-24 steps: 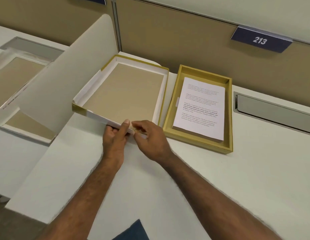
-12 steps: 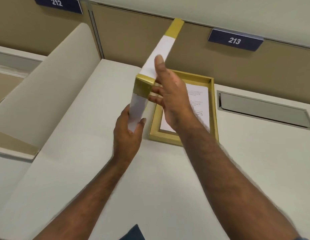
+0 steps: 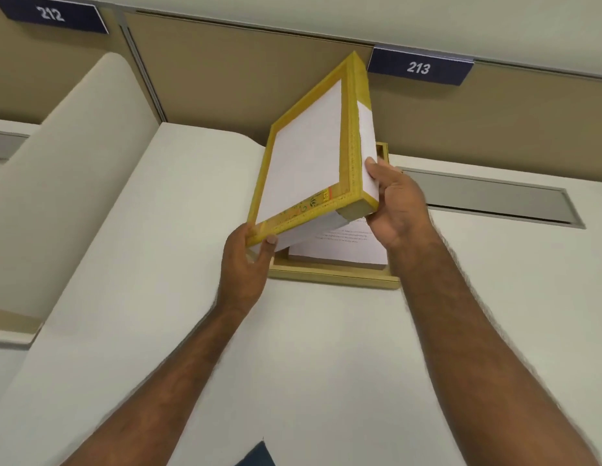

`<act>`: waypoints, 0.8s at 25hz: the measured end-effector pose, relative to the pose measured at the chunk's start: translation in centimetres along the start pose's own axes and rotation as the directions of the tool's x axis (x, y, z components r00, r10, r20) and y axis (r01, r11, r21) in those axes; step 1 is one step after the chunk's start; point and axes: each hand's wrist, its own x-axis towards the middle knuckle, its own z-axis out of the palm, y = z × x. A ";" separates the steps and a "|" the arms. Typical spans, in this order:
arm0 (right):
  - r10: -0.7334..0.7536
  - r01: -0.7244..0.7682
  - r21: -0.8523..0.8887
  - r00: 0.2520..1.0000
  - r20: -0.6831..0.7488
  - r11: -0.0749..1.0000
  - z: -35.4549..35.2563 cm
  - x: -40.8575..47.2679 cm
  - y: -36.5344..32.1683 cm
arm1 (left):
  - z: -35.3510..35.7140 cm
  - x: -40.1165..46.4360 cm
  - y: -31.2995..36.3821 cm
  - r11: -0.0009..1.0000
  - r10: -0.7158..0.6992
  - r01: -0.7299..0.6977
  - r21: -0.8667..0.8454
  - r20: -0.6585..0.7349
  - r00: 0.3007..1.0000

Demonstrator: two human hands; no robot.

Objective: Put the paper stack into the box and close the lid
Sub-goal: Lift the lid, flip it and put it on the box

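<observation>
Left hand point(image 3: 247, 260) at 7 o'clock of lid point(image 3: 309, 156), fingers pinching its near corner. Lid tilted above box point(image 3: 333, 275); paper point(image 3: 343, 245) already inside. Right hand point(image 3: 398, 210) at 4 o'clock, fingers gripping the side wall. Best to level it, align corners, then lower slowly.

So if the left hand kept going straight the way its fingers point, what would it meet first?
The left hand already grips the tilted lid at its near corner, so the lid comes first. Behind it likely sits the box with the paper stack; depth is unclear.
</observation>
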 end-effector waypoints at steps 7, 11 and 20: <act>0.059 -0.049 0.065 0.984 -0.169 0.997 -7.7 1.3 2.1 | 0.3 0.7 -1.0 0.987 -0.160 0.160 -0.026 -0.007 0.987; 0.019 -0.069 -0.145 0.947 -0.322 0.987 -11.5 1.6 2.6 | 0.7 0.8 -0.9 0.992 -0.121 0.122 -0.029 0.015 0.992; -0.205 -0.052 -0.704 0.939 -0.276 0.709 -14.5 0.8 4.3 | 1.7 0.8 -0.7 1.000 -0.028 0.028 0.003 0.028 0.999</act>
